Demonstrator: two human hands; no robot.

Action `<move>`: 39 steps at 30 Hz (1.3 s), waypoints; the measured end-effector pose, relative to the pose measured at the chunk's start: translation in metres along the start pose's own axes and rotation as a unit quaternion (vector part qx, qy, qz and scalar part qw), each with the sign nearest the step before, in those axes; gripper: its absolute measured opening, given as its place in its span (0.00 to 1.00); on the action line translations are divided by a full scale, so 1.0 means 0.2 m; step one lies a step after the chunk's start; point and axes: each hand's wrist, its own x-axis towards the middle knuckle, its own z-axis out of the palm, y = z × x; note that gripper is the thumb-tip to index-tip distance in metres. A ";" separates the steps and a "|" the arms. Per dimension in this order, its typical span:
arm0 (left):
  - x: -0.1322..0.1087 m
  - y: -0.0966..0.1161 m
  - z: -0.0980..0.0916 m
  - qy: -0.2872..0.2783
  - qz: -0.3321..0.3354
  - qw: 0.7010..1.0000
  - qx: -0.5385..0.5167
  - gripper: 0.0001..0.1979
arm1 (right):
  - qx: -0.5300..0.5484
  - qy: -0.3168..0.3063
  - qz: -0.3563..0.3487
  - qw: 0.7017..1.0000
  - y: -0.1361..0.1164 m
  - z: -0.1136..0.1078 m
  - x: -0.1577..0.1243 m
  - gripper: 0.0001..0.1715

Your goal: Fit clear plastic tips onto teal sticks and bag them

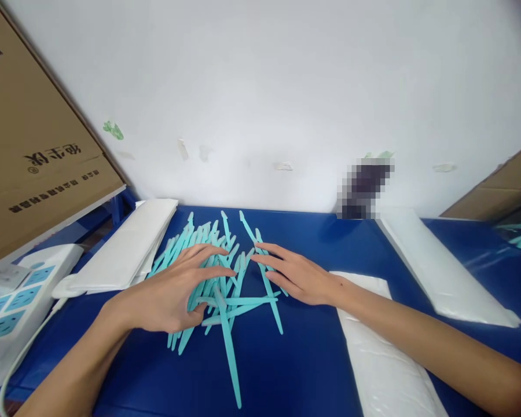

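Observation:
A loose pile of slim teal eyebrow razors (242, 301) with pale capped ends lies on the blue table (312, 359), pointing many ways. My left hand (165, 289) arches over the left side of the pile, thumb and fingers apart, hiding part of it. At the pile's right edge, the fingers of my right hand (301, 275) are stretched out over a few razors, the fingertips at or just above them. Neither hand is closed around a razor. One razor (231, 359) sticks out from the heap towards me.
White flat packets (130, 243) are stacked at the left, beside a white power strip (21, 301) with a cable. Two more white packets, one under my right forearm (386, 359) and another farther right (447, 272), lie on the table. A cardboard box (39, 116) leans at left; a white wall rises behind.

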 end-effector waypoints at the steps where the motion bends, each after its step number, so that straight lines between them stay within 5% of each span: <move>1: 0.00 0.00 0.00 -0.018 0.002 1.000 -0.014 0.36 | -0.004 0.011 -0.001 1.000 0.00 0.00 0.00 0.28; 6: 0.04 0.00 0.06 -0.014 -0.007 1.000 -0.020 0.39 | -0.051 0.035 0.015 0.998 0.01 0.04 0.00 0.27; 10: 0.07 0.00 0.09 0.048 -0.007 0.999 0.000 0.33 | -0.074 0.051 0.030 0.995 0.00 0.06 -0.01 0.27; 13: 0.08 -0.02 0.11 0.050 0.000 0.999 0.013 0.23 | -0.099 0.057 0.031 0.993 -0.01 0.05 -0.02 0.27; 16: 0.09 -0.03 0.11 0.038 -0.004 0.999 0.029 0.26 | -0.105 0.063 -0.008 0.992 -0.01 0.04 -0.03 0.28; 20: 0.09 -0.04 0.12 0.030 -0.014 0.999 0.034 0.31 | -0.095 0.013 -0.035 0.995 -0.04 0.04 -0.04 0.37; 29: 0.13 -0.02 0.16 0.072 0.018 0.996 0.056 0.18 | -0.047 -0.037 0.095 0.994 -0.29 0.13 -0.07 0.56; 39: 0.20 -0.01 0.23 0.135 0.014 0.989 0.054 0.18 | -0.069 -0.073 0.110 0.989 -0.41 0.17 -0.05 0.44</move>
